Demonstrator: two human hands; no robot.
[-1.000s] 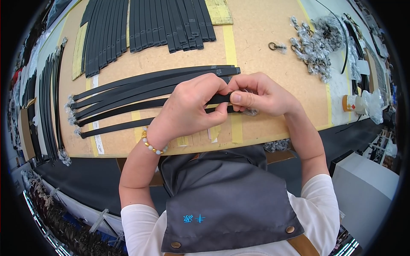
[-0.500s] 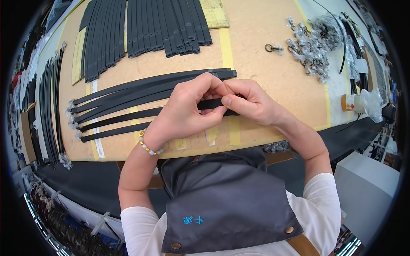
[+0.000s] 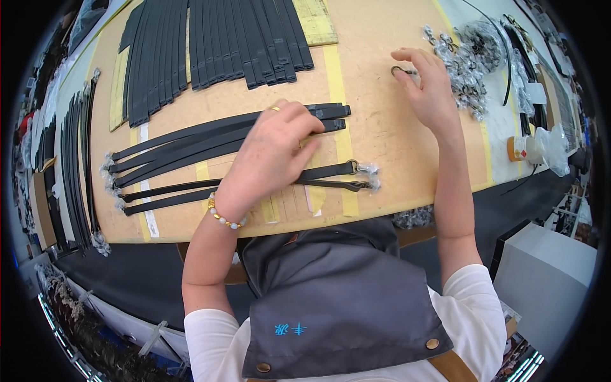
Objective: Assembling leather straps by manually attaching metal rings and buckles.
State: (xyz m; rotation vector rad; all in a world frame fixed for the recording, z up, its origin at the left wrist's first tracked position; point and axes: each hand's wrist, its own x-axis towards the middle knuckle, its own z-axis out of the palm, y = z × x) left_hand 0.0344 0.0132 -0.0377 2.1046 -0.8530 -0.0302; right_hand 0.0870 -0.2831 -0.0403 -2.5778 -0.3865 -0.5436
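My left hand (image 3: 277,140) is over the middle row of black straps (image 3: 210,142), fingers bent down at a strap's right end and thumb apart from them. At upper right my right hand (image 3: 429,89) reaches to a lone metal snap hook (image 3: 401,70), thumb and fingers spread around it. Two lower black straps (image 3: 328,170) have metal hooks in clear plastic wrap (image 3: 368,169) at their right ends. More wrapped hooks (image 3: 109,167) sit at the row's left ends. The left palm hides part of the straps.
A pile of wrapped hooks (image 3: 468,70) lies at the right, beyond a yellow-tape strip. Many black straps (image 3: 216,44) are laid side by side at the far side. A bottle with an orange label (image 3: 525,148) stands at the right edge. Finished-looking straps (image 3: 76,159) hang at the left.
My hands have parted from the strap they were both pinching, which now lies with a wrapped hook showing. My right hand has moved far up and right to the lone hook; my left has shifted slightly up.
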